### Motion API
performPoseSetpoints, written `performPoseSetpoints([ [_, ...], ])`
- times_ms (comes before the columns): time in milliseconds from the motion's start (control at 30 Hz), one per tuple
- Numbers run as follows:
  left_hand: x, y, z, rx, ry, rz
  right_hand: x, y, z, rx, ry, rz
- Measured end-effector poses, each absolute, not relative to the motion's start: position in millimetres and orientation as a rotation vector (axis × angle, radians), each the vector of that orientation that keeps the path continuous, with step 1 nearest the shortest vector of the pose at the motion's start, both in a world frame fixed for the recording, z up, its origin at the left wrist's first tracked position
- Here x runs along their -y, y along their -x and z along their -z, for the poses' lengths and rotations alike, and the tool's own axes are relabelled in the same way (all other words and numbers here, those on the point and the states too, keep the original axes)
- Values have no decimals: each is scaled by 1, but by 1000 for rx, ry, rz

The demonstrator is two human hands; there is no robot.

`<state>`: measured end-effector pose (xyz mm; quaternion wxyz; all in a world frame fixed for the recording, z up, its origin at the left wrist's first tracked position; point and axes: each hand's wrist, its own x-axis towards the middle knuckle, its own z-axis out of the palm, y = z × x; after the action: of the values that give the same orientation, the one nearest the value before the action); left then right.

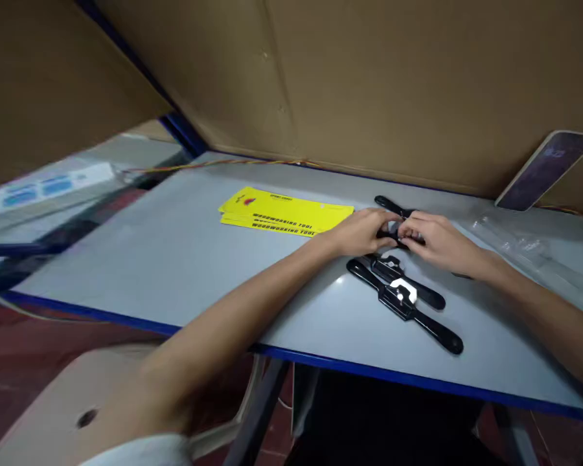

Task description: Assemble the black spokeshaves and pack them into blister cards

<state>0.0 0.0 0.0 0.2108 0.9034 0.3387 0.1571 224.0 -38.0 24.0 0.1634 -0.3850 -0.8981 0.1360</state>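
My left hand (364, 231) and my right hand (432, 239) meet over the table, fingers closed on a black spokeshave (387, 235) between them. The fingers cover most of that tool. Just behind it lies another black spokeshave (387, 204), partly hidden by my right hand. Nearer to me, two more rest slantwise side by side: one spokeshave (427, 294) partly covered, and the front spokeshave (398, 301) fully visible with a shiny metal plate at its middle. Left of my hands is a small stack of yellow cards (282, 210) printed "WOODWORKING TOOL".
Clear plastic packaging (529, 249) lies beyond my right forearm. A phone (547, 169) leans against the cardboard wall (393, 90) at the back right. Thin wires run along the table's (175, 259) back edge. A white power strip (53, 186) and plastic chair (63, 408) are at left.
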Motion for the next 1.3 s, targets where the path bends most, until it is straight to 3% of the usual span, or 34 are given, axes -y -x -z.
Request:
performPoseSetpoints([
  [533, -3, 4, 4, -924, -2528, -450, 40, -207, -27, 2489, 1405, -296],
  [900, -3, 6, 1, -899, -2512, -447, 31, -210, -31, 2409, 1354, -557],
  [1300, -4, 5, 5, -941, -2482, -448, 42, -211, -28, 2679, 1405, 19],
])
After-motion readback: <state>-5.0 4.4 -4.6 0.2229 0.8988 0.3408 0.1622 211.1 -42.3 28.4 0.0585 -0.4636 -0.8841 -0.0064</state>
